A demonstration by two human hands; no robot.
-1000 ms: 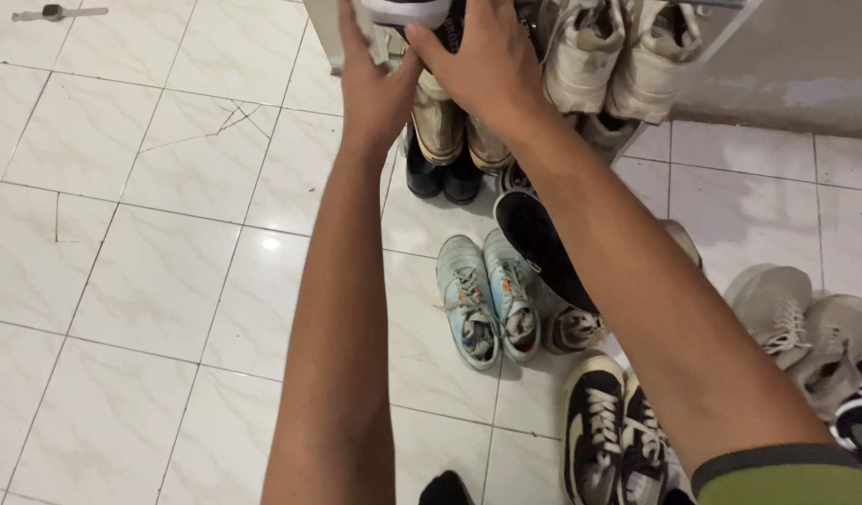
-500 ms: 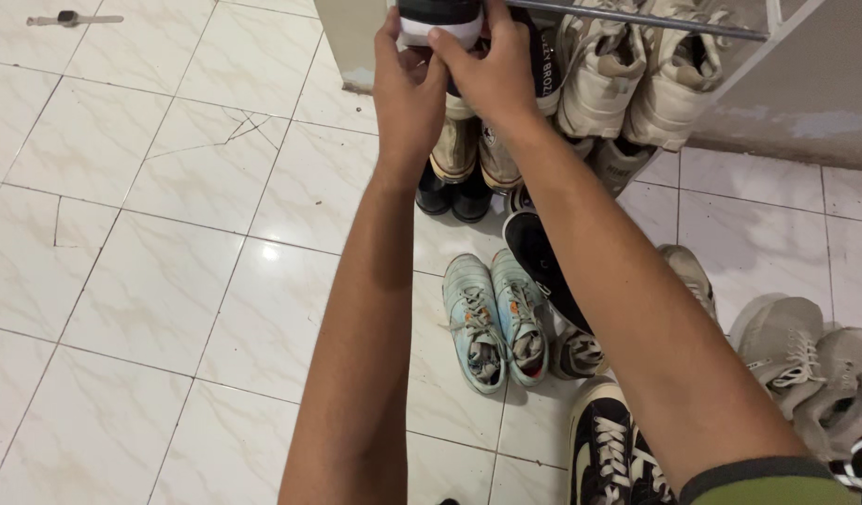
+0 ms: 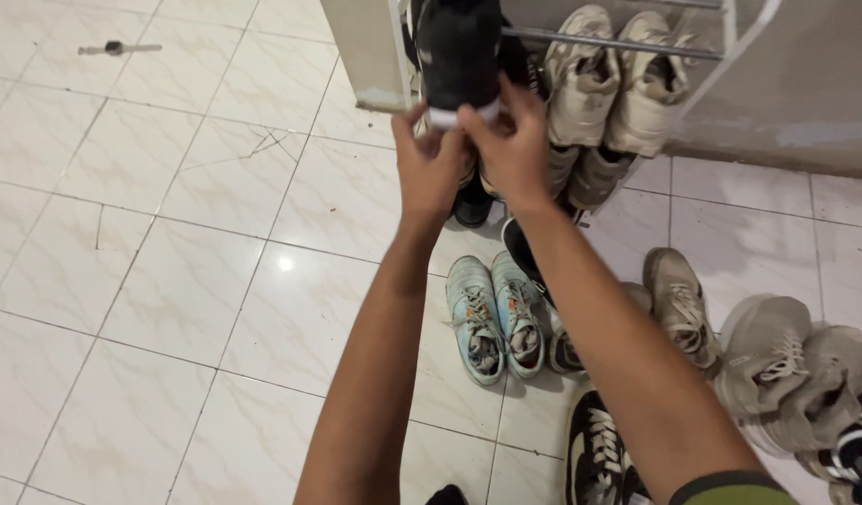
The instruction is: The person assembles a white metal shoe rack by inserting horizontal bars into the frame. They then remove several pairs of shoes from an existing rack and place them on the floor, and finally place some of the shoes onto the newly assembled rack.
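- Left hand and right hand both raised to the black shoe with white sole edge, fingers closed on its lower end
- Shoe stands upright against the metal rail of the white shoe rack, at its left end
- Pair of worn beige trainers hangs on the same rail, just beside the shoe
- Pair of pale blue trainers lies on the white tiled floor below the arms
- Grey trainers lie at right, well apart
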